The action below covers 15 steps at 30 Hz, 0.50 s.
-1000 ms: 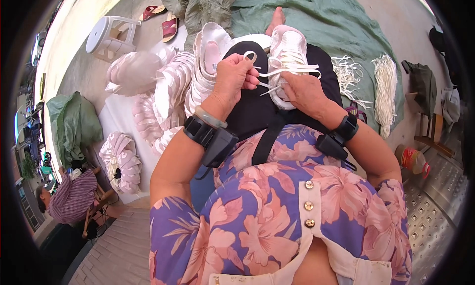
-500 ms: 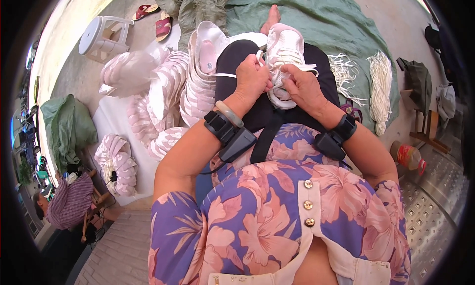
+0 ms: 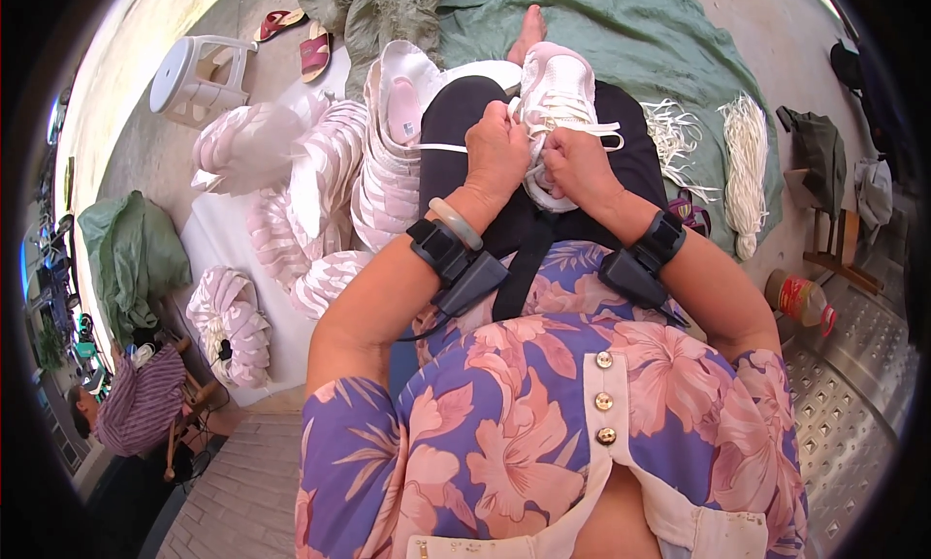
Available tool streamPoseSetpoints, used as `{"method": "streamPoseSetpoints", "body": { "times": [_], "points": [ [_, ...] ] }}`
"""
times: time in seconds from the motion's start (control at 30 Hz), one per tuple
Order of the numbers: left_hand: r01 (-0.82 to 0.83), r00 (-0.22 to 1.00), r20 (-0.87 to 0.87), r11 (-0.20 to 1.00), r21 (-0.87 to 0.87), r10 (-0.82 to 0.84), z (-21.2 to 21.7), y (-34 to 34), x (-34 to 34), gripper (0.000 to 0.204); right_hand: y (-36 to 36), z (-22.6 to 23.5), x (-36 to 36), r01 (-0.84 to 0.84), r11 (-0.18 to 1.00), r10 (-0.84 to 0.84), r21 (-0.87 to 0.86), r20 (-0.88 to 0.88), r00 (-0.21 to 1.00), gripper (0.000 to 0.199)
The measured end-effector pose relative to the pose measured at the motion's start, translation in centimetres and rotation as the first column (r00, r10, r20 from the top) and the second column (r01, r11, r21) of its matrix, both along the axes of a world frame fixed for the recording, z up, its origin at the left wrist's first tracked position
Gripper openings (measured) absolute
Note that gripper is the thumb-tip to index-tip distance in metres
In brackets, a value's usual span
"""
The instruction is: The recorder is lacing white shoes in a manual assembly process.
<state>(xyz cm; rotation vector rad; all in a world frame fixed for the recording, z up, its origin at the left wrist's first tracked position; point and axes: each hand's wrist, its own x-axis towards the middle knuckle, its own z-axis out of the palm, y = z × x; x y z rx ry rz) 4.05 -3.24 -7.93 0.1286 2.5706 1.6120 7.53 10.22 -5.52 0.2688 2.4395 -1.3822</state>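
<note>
A white and pink sneaker (image 3: pixel 558 79) rests on my lap between my thighs, its toe pointing away from me. White shoelace (image 3: pixel 562 113) crosses its front, and loose ends stick out on both sides. My left hand (image 3: pixel 497 150) is closed at the shoe's left eyelet edge, pinching the lace. On the opposite side, my right hand (image 3: pixel 582 164) has its fingers curled in over the shoe's opening, by the lace. Its fingertips are largely hidden, so what they grip does not show. Part of the heel shows below my hands.
Nested stacks of pink and white shoe uppers (image 3: pixel 330 161) lie on my left. Loose white laces (image 3: pixel 674 137) and a lace bundle (image 3: pixel 745 171) lie on green cloth (image 3: pixel 621 26) to the right. A plastic stool (image 3: pixel 199 79), sandals (image 3: pixel 315 50) and a bottle (image 3: pixel 803 297) stand around. Another person (image 3: pixel 141 394) sits far left.
My right hand has curled its fingers in closer over the shoe opening. My left hand has turned so its back covers the pinched lace. The shoe stays on my lap.
</note>
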Motion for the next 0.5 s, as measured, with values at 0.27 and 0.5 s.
{"method": "streamPoseSetpoints", "body": {
  "times": [0.27,0.5],
  "points": [
    [0.097,0.973,-0.192,0.982,-0.163,-0.128,2.6,0.6,-0.4,0.012,-0.4,1.5,0.1,0.139,0.968,-0.147,-0.210,-0.020,0.989,0.013],
    [0.111,0.973,-0.184,0.983,-0.149,-0.138,1.3,0.7,1.0,0.012,-0.4,-0.3,1.1,0.129,0.968,-0.145,-0.214,-0.062,0.987,0.015]
  ]
}}
